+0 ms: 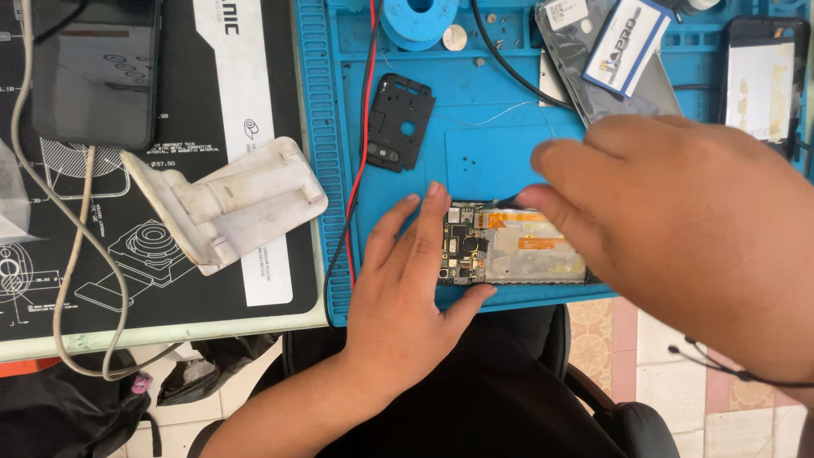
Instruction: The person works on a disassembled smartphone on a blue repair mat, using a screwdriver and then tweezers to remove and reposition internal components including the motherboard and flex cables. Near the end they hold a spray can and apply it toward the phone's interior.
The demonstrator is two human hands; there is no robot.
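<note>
An opened phone lies at the near edge of a blue work mat, its circuit board, metal shield and orange flex strips showing. My left hand grips the phone's left end, fingers on the top corner and thumb along the near edge. My right hand hovers over the phone's right half and hides it. Its thumb and fingers pinch a thin dark tool whose tip touches the phone's far edge.
A black plastic cover piece lies on the mat behind the phone, beside red and black wires. A white plastic stand, a dark phone and a white cable are at left. Phone parts sit far right.
</note>
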